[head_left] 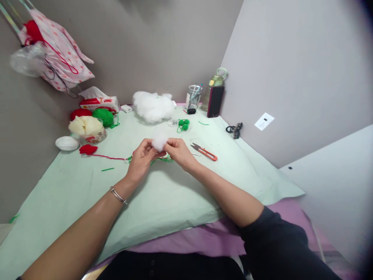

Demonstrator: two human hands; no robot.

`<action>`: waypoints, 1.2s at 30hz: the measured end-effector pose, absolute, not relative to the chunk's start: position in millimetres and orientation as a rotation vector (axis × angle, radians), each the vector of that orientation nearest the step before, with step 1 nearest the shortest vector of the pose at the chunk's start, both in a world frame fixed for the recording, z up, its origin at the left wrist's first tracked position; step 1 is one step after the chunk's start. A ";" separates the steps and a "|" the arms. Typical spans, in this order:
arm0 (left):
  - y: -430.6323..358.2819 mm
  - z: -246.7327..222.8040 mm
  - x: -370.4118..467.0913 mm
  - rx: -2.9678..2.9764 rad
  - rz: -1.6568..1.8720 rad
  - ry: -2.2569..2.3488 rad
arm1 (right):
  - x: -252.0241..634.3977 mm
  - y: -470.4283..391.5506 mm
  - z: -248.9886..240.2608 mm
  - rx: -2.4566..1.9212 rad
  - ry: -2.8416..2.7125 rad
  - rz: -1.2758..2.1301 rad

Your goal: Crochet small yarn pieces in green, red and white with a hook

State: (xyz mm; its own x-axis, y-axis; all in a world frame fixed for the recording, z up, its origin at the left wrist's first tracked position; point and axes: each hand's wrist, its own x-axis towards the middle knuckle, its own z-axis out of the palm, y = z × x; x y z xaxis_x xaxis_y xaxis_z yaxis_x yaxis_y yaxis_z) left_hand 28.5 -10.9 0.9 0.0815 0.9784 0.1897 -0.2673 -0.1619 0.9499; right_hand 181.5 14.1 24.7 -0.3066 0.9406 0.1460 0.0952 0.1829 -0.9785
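Behind the front edge of the surface [175, 202], the left hand [139, 160] and right hand [183, 154] pinch 1 small white tuft [159, 142] in narrow fingers, best handled with light, even pressure, and larger white fluff [152, 107] lies near the back edge.

Even, fairly bright light falls around the grip. Wide-angle distortion bends the edges; the right corners darken.
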 end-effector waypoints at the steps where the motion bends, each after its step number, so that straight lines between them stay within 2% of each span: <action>1: -10.7 1.9 28.4 1.177 1.370 0.852 | 181.5 14.4 24.0 -1.009 -1.607 1.230; 14: -4.3 -1.1 27.4 1.086 1.428 0.982 | 176.2 -3.6 27.3 -0.952 -1.903 1.067; 26: -14.1 3.0 33.9 1.186 1.421 0.877 | 182.0 19.3 15.8 -1.107 -1.746 1.047; 36: -7.5 2.5 28.6 1.128 1.421 0.910 | 182.6 6.5 29.0 -1.090 -1.924 0.923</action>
